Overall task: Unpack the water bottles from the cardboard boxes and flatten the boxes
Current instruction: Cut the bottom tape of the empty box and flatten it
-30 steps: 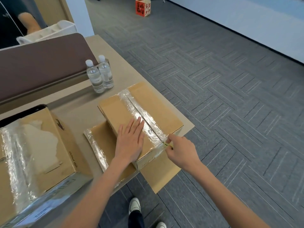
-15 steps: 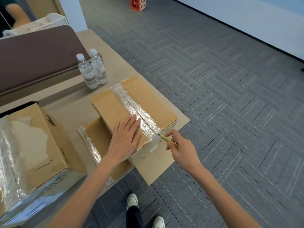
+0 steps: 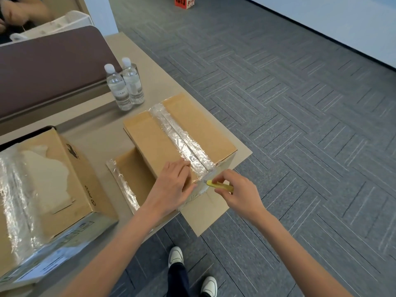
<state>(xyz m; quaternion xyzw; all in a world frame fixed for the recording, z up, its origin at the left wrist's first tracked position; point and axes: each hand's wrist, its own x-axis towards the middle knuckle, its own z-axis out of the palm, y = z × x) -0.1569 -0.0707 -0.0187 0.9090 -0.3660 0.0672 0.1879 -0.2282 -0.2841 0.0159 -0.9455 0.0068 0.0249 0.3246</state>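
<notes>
We press left hand [image 3: 174, 186] flat on box [image 3: 150, 142] at table [image 3: 132, 50] right edge | we pinch cutter [image 3: 220, 185] in right hand [image 3: 239, 195], tip at tape [image 3: 182, 142]

Brown partition [image 3: 49, 67] borders the table [image 3: 96, 125]; red box [image 3: 184, 2] sits on grey carpet [image 3: 300, 103].

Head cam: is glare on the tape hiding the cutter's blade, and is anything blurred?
Head view: tape on the small box glares white, so the blade tip of the yellow cutter is lost against it; left hand and right hand look sharp; film on the large box also glares.
</notes>
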